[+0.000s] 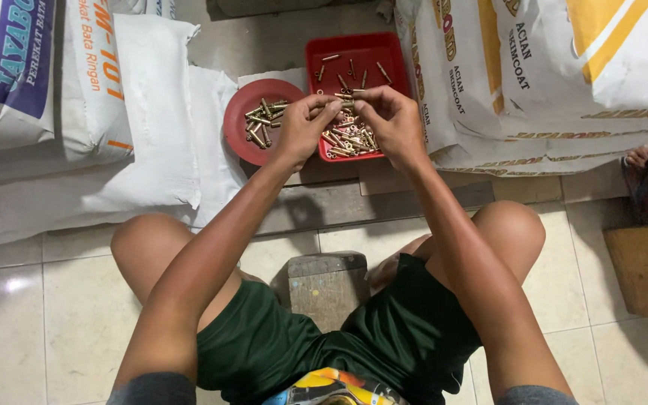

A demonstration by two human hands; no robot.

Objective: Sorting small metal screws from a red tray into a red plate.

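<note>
Bolt [345, 96], small and gold, sits pinched between the fingertips of both hands, above the red tray [391, 56]. It lies sideways, left to right, with the left hand [305, 124] closed on one end and the right hand [393, 120] closed on the other. More bolts fill the tray below and the round red plate [235, 124] to its left.

This looks like a storeroom or small building-supply workshop. Large white sacks of building material [76, 112] are piled on a pale tiled floor [39, 322] to both sides of the fingers [324, 112], and beneath them sit a red tray [354, 52] and red round dish [245, 139] of small brass fittings.
</note>
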